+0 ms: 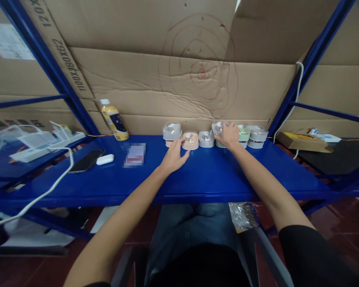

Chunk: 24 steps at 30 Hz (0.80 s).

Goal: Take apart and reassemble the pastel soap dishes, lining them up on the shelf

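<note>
Small lidded boxes stand in a row along the back of the blue shelf. My right hand point(230, 134) is closed around a grey box point(217, 127), which is over a green box point(220, 144) mostly hidden by the hand. My left hand point(175, 156) has its thumb and fingers apart, close to a pink box point(190, 140); whether it touches the box I cannot tell. Between the hands stands a single grey box point(206, 139). At the left end, another grey box point(171, 130) sits on a pink one. A light green box point(243, 132) and stacked grey boxes point(257, 135) are at the right.
On the blue shelf point(209, 179), to the left, are a yellow drink bottle point(115, 120), a blurred-out packet point(135, 155), a white earbud case point(105, 159) and a black phone point(87, 161). Cardboard point(131, 75) backs the shelf. A white cable point(55, 183) hangs at the left.
</note>
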### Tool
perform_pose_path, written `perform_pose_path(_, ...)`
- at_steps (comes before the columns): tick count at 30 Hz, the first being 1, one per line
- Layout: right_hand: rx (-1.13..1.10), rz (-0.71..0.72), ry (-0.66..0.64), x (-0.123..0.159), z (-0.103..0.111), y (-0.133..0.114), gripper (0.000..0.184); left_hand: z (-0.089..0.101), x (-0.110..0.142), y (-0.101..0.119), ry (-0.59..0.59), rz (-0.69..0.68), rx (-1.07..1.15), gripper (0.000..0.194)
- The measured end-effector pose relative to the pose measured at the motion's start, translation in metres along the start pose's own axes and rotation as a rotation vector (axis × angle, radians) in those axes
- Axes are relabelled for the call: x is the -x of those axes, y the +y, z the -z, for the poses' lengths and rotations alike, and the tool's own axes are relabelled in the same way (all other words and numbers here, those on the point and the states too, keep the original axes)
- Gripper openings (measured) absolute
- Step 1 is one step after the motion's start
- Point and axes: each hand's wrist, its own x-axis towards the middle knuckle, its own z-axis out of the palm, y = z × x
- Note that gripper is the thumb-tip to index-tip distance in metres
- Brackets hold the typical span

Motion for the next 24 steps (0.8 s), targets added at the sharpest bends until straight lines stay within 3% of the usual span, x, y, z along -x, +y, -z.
perform_pose_path(6,0.001,-0.042,0.058,-0.005,-0.020,-0.003,0.086,-0.003,-0.002,-0.001,-0.113,-0.056,-0.160,0.051)
perform_pose_path(11,-0.012,0.004,0.101,0.000,-0.021,-0.001,0.091,-0.028,-0.030,-0.007,-0.278,-0.141,-0.302,0.072)
perform_pose_path(17,-0.043,0.033,0.141,0.003,-0.021,0.000,0.091,-0.055,-0.048,-0.002,-0.336,-0.003,-0.386,0.072)
perform_pose_path(20,-0.038,0.070,0.163,0.006,-0.010,-0.001,0.087,-0.048,-0.034,0.011,-0.336,-0.001,-0.406,0.064)
perform_pose_path(24,-0.202,0.284,0.158,0.021,0.013,-0.010,0.060,-0.019,-0.008,0.027,-0.325,-0.054,-0.352,0.048)
